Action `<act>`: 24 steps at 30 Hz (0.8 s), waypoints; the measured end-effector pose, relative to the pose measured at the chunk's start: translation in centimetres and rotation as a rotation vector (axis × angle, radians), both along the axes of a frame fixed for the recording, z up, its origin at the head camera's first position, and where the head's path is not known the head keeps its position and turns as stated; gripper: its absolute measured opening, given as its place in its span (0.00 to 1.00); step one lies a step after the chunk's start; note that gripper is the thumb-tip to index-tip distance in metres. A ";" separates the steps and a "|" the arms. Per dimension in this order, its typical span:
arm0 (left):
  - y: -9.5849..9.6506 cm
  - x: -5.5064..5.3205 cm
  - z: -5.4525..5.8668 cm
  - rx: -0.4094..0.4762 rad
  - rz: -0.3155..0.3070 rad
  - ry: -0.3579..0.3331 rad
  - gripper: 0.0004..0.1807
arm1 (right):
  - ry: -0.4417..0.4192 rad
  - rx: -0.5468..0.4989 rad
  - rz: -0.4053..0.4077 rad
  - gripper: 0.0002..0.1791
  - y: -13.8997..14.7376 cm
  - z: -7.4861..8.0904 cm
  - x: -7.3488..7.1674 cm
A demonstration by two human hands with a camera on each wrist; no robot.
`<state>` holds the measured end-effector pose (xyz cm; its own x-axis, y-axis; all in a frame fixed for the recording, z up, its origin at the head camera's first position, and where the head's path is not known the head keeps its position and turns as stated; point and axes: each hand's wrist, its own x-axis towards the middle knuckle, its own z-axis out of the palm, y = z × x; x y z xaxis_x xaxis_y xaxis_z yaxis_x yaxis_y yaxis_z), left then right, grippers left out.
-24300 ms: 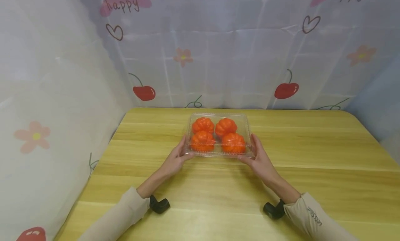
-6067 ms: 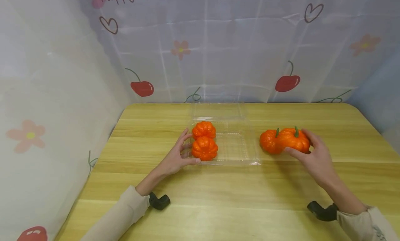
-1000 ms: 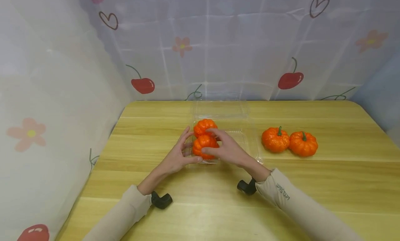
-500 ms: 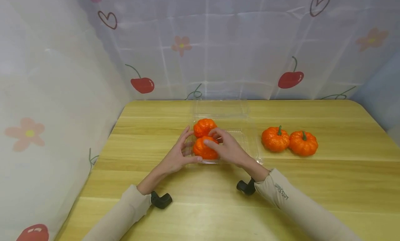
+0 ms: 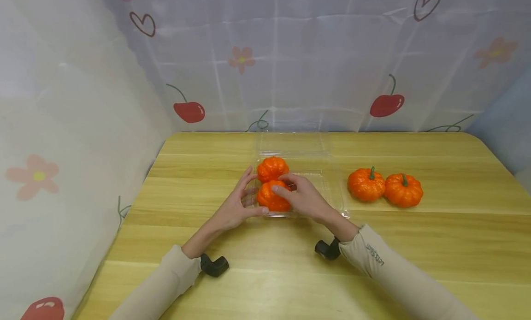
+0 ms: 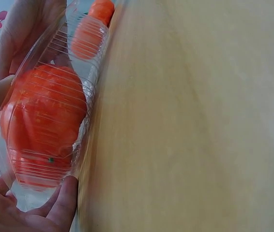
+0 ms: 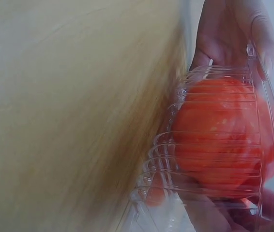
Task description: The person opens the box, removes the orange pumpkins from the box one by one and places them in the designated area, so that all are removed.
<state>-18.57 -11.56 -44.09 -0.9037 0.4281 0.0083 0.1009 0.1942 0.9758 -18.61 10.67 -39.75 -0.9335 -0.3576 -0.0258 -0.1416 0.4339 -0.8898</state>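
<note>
A clear plastic clamshell container [image 5: 327,191] lies on the table with its lid [image 5: 292,142] folded back. Two orange toy pumpkins sit in its left half, a far pumpkin [image 5: 270,168] and a near pumpkin [image 5: 267,201]. My left hand [image 5: 232,212] holds the container's left side, thumb at the front rim and fingers along the side wall. Reaching in from the right, my right hand [image 5: 306,198] grips the near pumpkin between thumb and fingers. Through the ribbed wall, the near pumpkin [image 7: 219,130] also shows in the right wrist view.
Two more pumpkins with green stems, one on the left [image 5: 366,185] and one on the right [image 5: 404,191], stand side by side right of the container. A printed curtain [image 5: 298,71] hangs behind the wooden table [image 5: 265,283].
The container, first closed with all pumpkins inside, is now open, and two pumpkins stand to its right. Within the last second my right thumb and fingers have drawn in on the near pumpkin.
</note>
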 end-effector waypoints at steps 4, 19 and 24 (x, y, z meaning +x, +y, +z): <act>0.0 0.0 0.0 0.002 0.000 0.001 0.56 | 0.021 0.006 -0.019 0.24 0.0 -0.1 0.1; 0.0 0.1 0.1 0.022 -0.011 0.009 0.54 | 0.066 -0.052 -0.094 0.29 0.4 0.4 0.7; 0.0 0.2 0.2 0.022 -0.014 0.017 0.54 | 0.084 -0.064 -0.097 0.31 0.6 0.7 0.8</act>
